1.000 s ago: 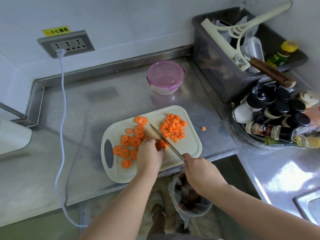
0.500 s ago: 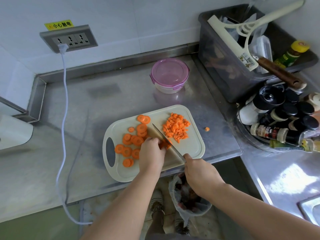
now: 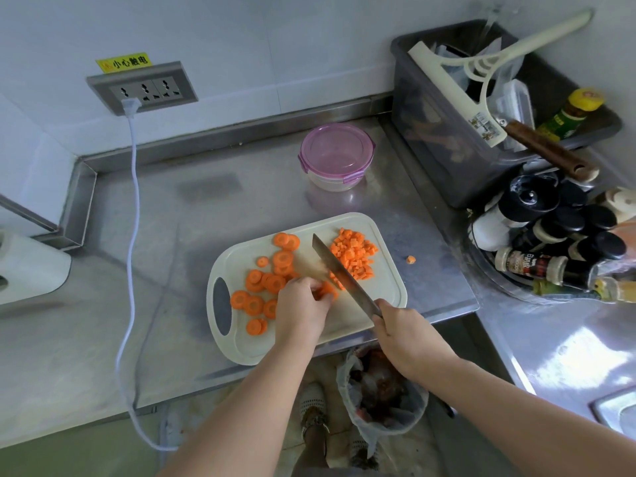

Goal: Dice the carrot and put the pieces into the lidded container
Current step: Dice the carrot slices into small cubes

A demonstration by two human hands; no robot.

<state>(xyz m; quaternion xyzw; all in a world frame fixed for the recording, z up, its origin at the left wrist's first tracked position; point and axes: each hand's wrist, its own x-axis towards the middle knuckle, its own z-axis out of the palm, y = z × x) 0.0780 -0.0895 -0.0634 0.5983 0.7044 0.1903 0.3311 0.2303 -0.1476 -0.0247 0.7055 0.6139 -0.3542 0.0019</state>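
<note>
**Q:** how should this cut be handled?

**A:** The slices (image 3: pixel 327 291) pinched under the left hand (image 3: pixel 303 304) are best kept stacked, fingertips tucked back. The knife (image 3: pixel 339 270), gripped tight in the right hand (image 3: pixel 402 335), is laid diagonally, tip far-left. The dice (image 3: pixel 354 258) are piled on the cutting board (image 3: pixel 390 294), with the lidded container (image 3: pixel 336 154) closed behind it.

- Illumination: bright, even and diffuse across the cutting board (image 3: pixel 389 297).
- Shadows: soft and faint, with no hard edges on the board.
- Glare: a blown-out white patch on the steel counter (image 3: pixel 155 270), to the right of the board and nearer the camera.
- Blur: the knife (image 3: pixel 340 270) blade smears at mid-length above the board.
- Distortion: straight counter and wall lines bow far left and far right of the board.
</note>
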